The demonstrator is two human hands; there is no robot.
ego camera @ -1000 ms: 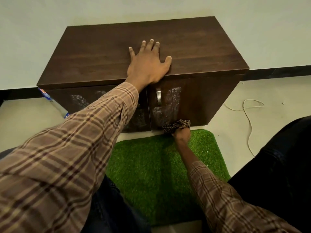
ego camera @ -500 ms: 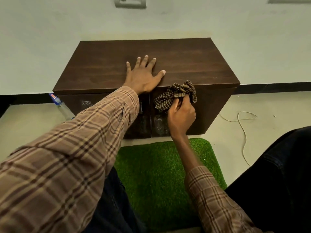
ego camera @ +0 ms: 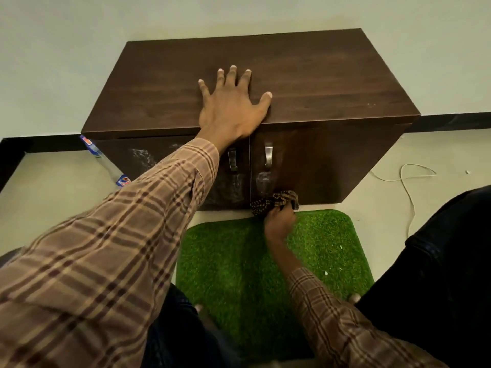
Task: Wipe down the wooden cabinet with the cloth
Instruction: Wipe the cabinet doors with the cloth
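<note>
A low dark wooden cabinet (ego camera: 318, 83) stands against the wall, with two doors and two metal handles. My left hand (ego camera: 231, 110) lies flat on its top near the front edge, fingers spread. My right hand (ego camera: 280, 221) grips a bunched brown checked cloth (ego camera: 273, 201) pressed against the bottom of the right door (ego camera: 318, 166). Whitish smears show on both door fronts.
A green artificial-grass mat (ego camera: 326, 248) lies on the floor before the cabinet. A plastic bottle (ego camera: 106, 166) lies at the cabinet's left side. A thin white cord (ego camera: 409, 187) loops on the floor to the right. My dark-trousered knee (ego camera: 438, 274) is at right.
My right hand swept the cloth from the bottom of the right door up to its top edge, then back down to the bottom. My left hand stayed on the cabinet top.
</note>
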